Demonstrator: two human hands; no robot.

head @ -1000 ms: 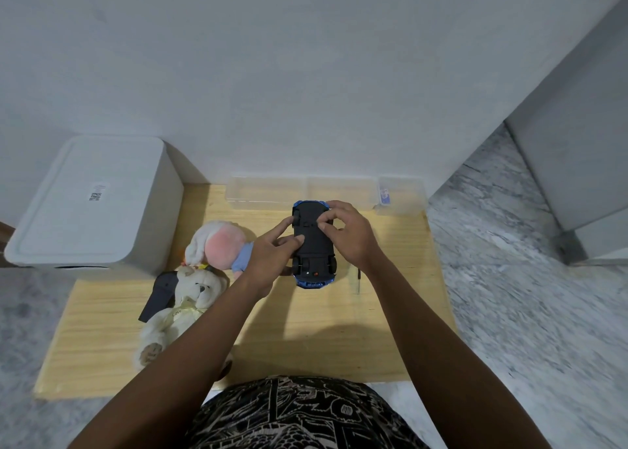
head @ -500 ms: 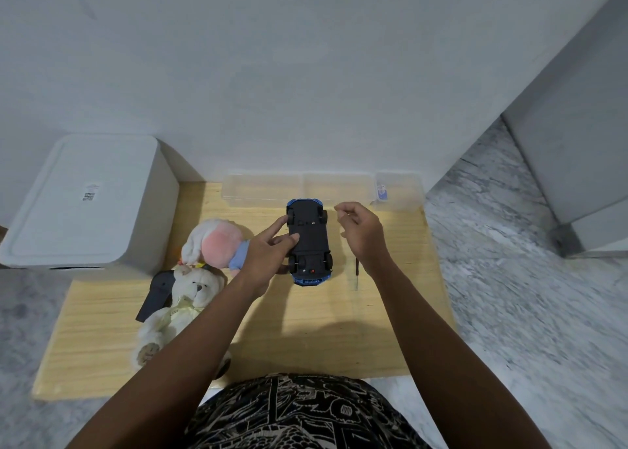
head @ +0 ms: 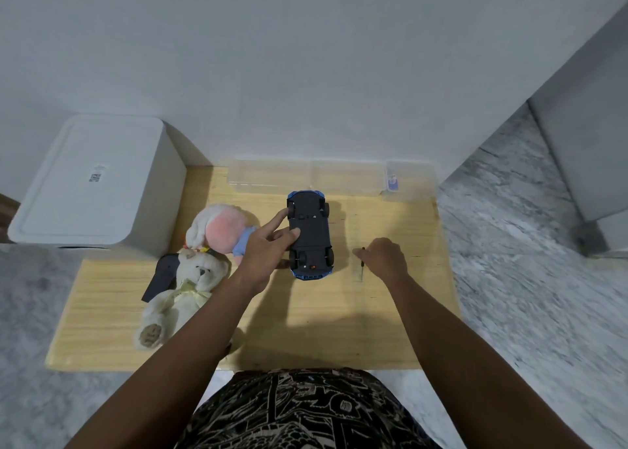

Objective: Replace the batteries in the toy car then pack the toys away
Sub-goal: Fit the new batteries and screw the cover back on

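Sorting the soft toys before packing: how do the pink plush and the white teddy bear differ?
The pink plush is pink and white with a light blue part; the white teddy bear is cream all over with a pale yellow ribbon. The pink plush lies farther back, nearer the white bin; the white teddy bear lies nearer the person, partly on a dark flat object. The bear's face and footpad show; the plush's face does not. Both lie on the wooden table, left of the toy car.
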